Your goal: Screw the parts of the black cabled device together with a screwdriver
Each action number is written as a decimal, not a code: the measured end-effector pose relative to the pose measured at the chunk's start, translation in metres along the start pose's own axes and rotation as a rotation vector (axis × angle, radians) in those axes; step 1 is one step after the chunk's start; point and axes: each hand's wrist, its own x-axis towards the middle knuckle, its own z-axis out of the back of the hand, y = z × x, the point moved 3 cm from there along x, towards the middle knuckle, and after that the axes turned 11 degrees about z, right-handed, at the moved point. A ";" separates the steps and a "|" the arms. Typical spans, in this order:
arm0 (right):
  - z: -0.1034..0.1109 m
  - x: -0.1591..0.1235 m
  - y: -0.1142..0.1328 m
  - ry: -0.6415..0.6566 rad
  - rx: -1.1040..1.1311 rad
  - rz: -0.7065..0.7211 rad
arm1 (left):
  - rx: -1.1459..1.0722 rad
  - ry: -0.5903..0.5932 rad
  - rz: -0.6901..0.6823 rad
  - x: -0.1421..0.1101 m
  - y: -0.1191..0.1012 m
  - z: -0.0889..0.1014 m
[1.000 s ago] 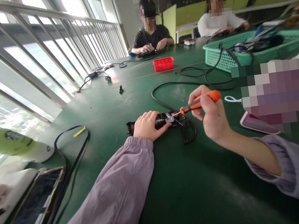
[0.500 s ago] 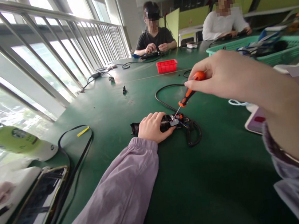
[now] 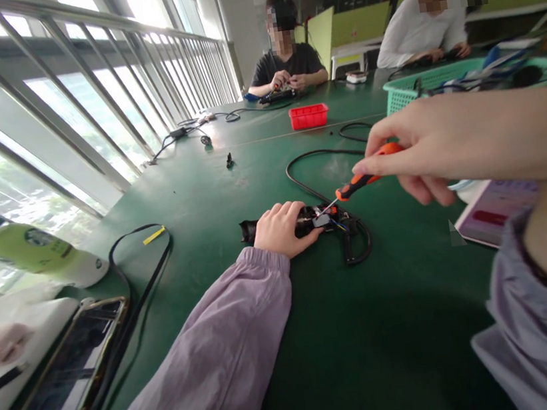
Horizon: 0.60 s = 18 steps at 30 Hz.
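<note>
Head view: left hand [image 3: 281, 231] half-curled over one black device [image 3: 308, 216]; right hand [image 3: 412, 152] pinches one screwdriver [image 3: 357, 184]; one red tray [image 3: 309, 117].

We are in what looks like an office space used for bench work — big windows behind a metal railing [image 3: 83, 62], low green partitions [image 3: 360, 24], a long green table [image 3: 191, 195] with cables [image 3: 317, 153], people [image 3: 287, 62] seated at it.

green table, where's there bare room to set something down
The widest bare patch is nearest you, below the black device, between the left sleeve and right sleeve. Another lies between the yellow tag and the device, with the small black piece beyond. It's crowded around the green basket and, at left, the bottle and dark phone.
</note>
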 end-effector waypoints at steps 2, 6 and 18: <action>-0.003 -0.007 0.024 0.276 -0.208 -0.155 | 0.001 0.001 -0.005 0.000 0.000 -0.001; -0.001 -0.014 0.055 0.367 -0.398 -0.207 | 0.000 0.005 -0.002 0.000 0.000 -0.001; -0.005 -0.019 0.036 0.281 -0.308 -0.093 | 0.023 0.010 0.001 0.000 -0.001 -0.001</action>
